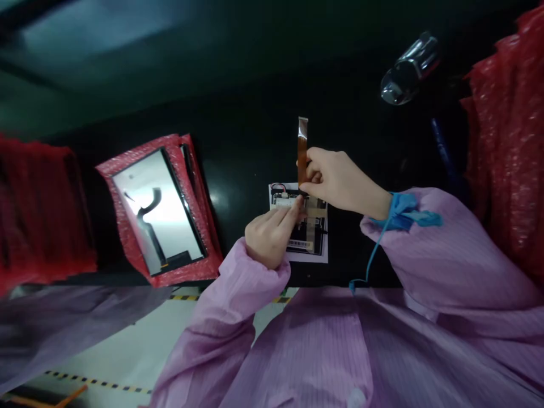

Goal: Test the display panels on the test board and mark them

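An orange-brown flat ribbon cable with a silvery end stands up from the top edge of a small circuit assembly on the black table. My right hand pinches the cable low down, between thumb and fingers. My left hand rests on the assembly, its fingers together and one fingertip near the foot of the cable. Strips of tape, a barcode label and thin red wires show on the assembly, and a white sheet edge shows around it. What lies under the left fingers is hidden.
Left, a display panel with a dark cable lies on red bubble wrap. Red wrap stacks stand far left and far right. A shiny metallic object and blue pen lie right.
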`<state>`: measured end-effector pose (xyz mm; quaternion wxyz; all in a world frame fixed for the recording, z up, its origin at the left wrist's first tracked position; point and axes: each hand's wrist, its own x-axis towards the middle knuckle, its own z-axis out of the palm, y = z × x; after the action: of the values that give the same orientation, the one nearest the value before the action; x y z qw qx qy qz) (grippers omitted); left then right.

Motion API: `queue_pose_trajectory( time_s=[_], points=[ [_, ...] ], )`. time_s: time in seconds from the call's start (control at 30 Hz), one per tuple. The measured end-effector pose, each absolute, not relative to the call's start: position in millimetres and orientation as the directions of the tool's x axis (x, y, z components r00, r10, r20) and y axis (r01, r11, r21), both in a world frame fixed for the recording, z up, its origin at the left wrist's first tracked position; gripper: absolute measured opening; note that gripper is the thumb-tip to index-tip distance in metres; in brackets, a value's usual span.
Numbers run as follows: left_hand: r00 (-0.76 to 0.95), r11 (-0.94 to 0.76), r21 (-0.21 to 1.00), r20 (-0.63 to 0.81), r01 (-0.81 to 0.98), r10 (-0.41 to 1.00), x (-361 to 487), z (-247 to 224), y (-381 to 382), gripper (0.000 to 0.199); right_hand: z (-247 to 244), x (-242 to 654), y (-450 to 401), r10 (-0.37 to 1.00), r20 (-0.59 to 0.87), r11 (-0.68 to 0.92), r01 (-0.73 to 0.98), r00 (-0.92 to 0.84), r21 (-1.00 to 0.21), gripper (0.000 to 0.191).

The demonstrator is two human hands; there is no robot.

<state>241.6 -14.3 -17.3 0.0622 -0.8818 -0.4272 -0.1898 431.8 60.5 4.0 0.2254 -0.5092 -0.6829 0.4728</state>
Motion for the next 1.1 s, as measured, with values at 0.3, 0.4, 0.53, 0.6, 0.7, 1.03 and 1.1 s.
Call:
queue_pose_trajectory(
  time_s=[0.3,0.4,0.53,0.6,0.7,1.03,1.1],
  points=[
    [0.554,-0.581,0.031,0.262,0.814,0.79,239,-18,-10,0.032,-1,430,58,0.936,-0.076,0.095,0.456,-0.343,-0.885,0.016],
    [0.543,-0.55,-0.014,0.176,0.835,0.821,239,-18,-11,0.035,3,434,50,0.974,-0.038,0.08,0.489,-0.225,-0.869,0.025],
    [0.373,-0.374,-0.057,-0.026,0.926,0.927,248,-12,-11,0.039,6,450,31,0.995,0.015,0.07,0.561,-0.101,-0.825,0.04],
    [0.298,-0.31,-0.082,-0.132,0.947,0.945,255,-5,-11,0.041,2,457,22,0.996,0.018,0.067,0.566,-0.093,-0.821,0.04],
    [0.24,-0.279,-0.137,-0.249,0.95,0.938,263,6,-10,0.044,-3,461,13,0.991,0.004,0.087,0.627,-0.133,-0.774,0.037],
    [0.113,-0.135,-0.074,-0.249,0.988,0.962,267,6,-23,0.048,-3,455,3,0.956,0.091,0.275,0.738,-0.28,-0.616,0.029],
    [0.109,-0.126,-0.057,-0.242,0.99,0.964,272,8,-24,0.048,-4,455,1,0.947,0.099,0.303,0.752,-0.304,-0.585,0.028]
  ],
)
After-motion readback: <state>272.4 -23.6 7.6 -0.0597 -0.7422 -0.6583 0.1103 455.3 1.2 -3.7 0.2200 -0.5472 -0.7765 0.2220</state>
